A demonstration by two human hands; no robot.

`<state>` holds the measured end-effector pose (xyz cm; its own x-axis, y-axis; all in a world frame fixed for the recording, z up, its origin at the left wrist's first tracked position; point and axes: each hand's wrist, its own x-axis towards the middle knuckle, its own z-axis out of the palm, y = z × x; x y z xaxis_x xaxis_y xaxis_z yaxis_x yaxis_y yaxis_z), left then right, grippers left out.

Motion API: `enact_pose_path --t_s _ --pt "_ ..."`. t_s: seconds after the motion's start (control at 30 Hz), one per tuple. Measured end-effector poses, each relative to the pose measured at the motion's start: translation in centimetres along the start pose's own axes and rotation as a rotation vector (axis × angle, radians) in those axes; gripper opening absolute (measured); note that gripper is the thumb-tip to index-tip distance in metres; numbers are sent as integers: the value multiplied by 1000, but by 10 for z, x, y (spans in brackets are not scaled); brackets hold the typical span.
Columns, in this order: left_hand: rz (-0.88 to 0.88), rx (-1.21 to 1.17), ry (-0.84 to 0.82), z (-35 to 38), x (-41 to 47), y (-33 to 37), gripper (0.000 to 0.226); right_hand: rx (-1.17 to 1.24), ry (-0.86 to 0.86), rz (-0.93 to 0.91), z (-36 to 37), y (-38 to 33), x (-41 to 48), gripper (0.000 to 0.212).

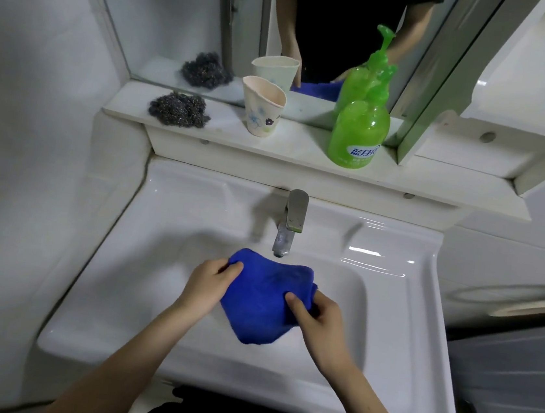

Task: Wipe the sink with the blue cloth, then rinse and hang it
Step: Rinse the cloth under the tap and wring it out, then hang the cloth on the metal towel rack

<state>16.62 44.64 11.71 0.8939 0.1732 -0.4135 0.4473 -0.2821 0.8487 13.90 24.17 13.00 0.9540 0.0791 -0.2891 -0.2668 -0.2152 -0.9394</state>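
From the head camera I see the crumpled blue microfibre cloth (265, 299) held over the white ceramic sink (387, 321) basin, at six o'clock from the steel faucet (291, 222). My left hand (209, 284) pinches its left edge; my right hand (318, 316) pinches its right side.

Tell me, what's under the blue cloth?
Both hands, left hand and right hand, hold the blue cloth above the white sink bowl, just below the tap. The cloth hides the bowl's middle, so any drain there cannot be seen.
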Motion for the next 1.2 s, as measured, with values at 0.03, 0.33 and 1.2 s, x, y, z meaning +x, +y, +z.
enact_pose_path --t_s 0.03,0.33,1.2 --pt "79 43 26 -6 -3 5 38 19 19 -15 0 -6 -3 33" --pt "358 262 169 -51 -20 -36 17 49 298 7 5 -10 -26 31" --pt "515 387 -565 29 -82 -77 18 290 1200 178 10 57 -269 30"
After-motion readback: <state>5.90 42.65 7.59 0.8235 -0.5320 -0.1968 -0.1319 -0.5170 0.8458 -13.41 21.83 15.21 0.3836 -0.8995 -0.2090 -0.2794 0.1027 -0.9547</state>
